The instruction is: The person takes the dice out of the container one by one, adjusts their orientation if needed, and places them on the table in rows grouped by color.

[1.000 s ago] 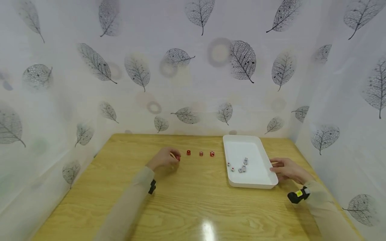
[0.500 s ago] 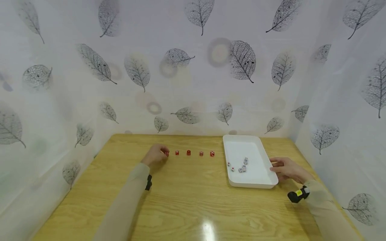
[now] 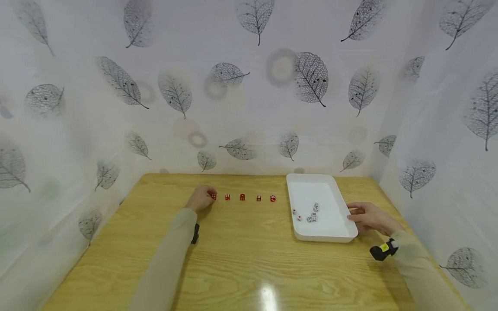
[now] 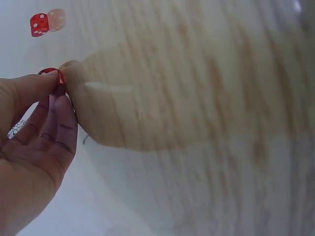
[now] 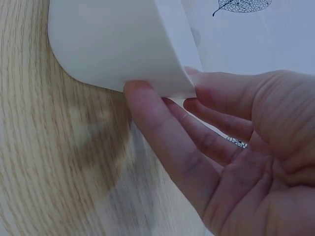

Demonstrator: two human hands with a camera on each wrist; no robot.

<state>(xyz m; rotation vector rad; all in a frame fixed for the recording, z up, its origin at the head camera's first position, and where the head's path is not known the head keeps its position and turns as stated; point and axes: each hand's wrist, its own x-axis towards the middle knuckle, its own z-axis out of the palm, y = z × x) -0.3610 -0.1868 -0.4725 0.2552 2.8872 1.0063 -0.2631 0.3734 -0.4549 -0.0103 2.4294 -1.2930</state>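
Observation:
My left hand (image 3: 200, 198) pinches a red die (image 3: 214, 196) between thumb and fingers at the left end of a row of red dice. In the left wrist view this die (image 4: 61, 77) is partly covered by the thumb and fingertips, and a neighbouring red die (image 4: 39, 24) sits beyond. Rightward along the row come a red die (image 3: 227, 197), another red die (image 3: 242, 197) and two more. On the right, my right hand (image 3: 371, 218) grips the side of a white tray (image 3: 327, 237), thumb at its rim and fingers against its outer wall (image 5: 113, 54).
Several white dice (image 3: 314, 217) lie loose in the tray. Both stand on a wooden table (image 3: 233, 259), with a leaf-patterned curtain (image 3: 249, 108) rising behind it and along the sides.
One second ago my left hand held a red die nearer the row's middle. That die now stands in the row, and the hand has shifted left to another. The right hand stays put.

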